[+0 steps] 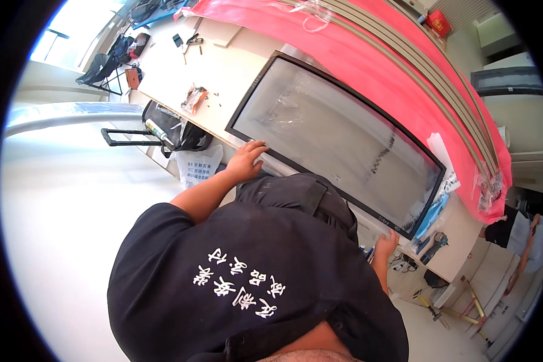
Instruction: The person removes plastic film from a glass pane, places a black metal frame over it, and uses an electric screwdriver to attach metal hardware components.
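Observation:
A large glass panel point(338, 130) in a black frame point(295, 164) lies flat on a white worktable point(223, 66), covered with clear film. My left hand point(245, 160) rests on the frame's near edge toward its left end, fingers spread. Near the frame's lower right corner, my right hand point(386, 244) touches the same edge; its grip is hidden by my black shirt and the angle.
A pink sheet point(368, 60) with long pale profiles runs along the table's far side. Under the table's left end sit a black bag point(181, 134) and a white plastic bag point(198, 167). Small tools point(193, 41) and a packet point(194, 98) lie on the table. Another person point(519, 232) stands at right.

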`<state>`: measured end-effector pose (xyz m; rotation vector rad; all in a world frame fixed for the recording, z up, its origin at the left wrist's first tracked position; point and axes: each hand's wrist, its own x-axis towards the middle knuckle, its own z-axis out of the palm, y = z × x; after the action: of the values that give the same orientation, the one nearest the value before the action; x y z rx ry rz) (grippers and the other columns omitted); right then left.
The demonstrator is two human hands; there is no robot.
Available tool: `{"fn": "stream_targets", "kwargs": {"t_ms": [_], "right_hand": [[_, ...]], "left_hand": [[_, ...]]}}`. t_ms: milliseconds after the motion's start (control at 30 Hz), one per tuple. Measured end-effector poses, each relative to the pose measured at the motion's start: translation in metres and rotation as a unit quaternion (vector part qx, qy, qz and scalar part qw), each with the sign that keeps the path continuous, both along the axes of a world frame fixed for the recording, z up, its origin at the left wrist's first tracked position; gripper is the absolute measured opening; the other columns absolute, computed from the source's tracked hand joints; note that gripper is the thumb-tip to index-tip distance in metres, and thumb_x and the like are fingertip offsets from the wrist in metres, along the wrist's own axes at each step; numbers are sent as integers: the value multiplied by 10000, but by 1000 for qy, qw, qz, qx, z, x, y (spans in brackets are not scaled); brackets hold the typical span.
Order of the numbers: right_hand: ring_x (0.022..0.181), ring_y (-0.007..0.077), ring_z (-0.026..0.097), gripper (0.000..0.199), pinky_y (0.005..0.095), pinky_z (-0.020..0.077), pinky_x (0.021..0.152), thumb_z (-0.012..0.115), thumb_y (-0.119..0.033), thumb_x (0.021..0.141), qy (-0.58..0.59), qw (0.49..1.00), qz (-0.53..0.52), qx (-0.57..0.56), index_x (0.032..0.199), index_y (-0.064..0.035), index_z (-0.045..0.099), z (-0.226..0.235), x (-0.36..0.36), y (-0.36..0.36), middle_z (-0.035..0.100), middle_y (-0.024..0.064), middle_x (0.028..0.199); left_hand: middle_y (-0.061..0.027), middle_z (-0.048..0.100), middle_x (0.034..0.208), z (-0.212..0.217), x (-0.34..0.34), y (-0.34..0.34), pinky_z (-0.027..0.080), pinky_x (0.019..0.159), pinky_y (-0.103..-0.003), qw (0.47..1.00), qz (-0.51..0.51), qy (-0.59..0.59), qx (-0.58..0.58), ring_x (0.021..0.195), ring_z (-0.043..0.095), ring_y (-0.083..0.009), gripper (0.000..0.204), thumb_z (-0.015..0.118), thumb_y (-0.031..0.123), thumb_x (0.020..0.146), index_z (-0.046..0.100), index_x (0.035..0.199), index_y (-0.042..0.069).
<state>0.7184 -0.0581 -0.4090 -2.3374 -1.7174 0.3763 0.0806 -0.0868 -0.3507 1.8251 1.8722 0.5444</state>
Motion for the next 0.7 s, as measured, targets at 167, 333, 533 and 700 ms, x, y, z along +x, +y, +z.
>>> {"fn": "stream_targets", "kwargs": {"t_ms": [167,333,533,700], "right_hand": [[1300,355,505,334,425,390,1106,643,-100,798,-11,998,-52,35,1121,-25,686,10,-65,-23,594,188,1328],[1193,348,582,273,423,441,1050,653,-82,796,18,999,6,39,1058,-29,706,19,-134,-50,642,179,1241],[1080,334,644,236,413,490,978,662,-99,807,39,999,24,-2,1026,-30,719,47,-185,-75,694,157,1114],[1009,284,676,257,375,517,917,681,-127,830,87,996,-11,-26,1056,-12,726,57,-179,-99,714,144,1058]], "left_hand": [[-120,660,1188,-28,-112,-22,504,967,-404,975,214,-50,34,1114,626,-310,287,672,133,859,687,1143,95],[-133,715,900,-89,-241,-25,543,800,-370,860,489,-130,60,848,702,-242,268,667,249,926,723,1056,21],[13,515,691,-103,-303,13,372,419,-252,576,603,-545,-86,514,501,-106,216,674,268,959,582,917,78],[16,557,759,-107,-302,21,440,479,-238,557,636,-527,-90,593,539,-101,177,703,225,958,616,1007,80]]}}
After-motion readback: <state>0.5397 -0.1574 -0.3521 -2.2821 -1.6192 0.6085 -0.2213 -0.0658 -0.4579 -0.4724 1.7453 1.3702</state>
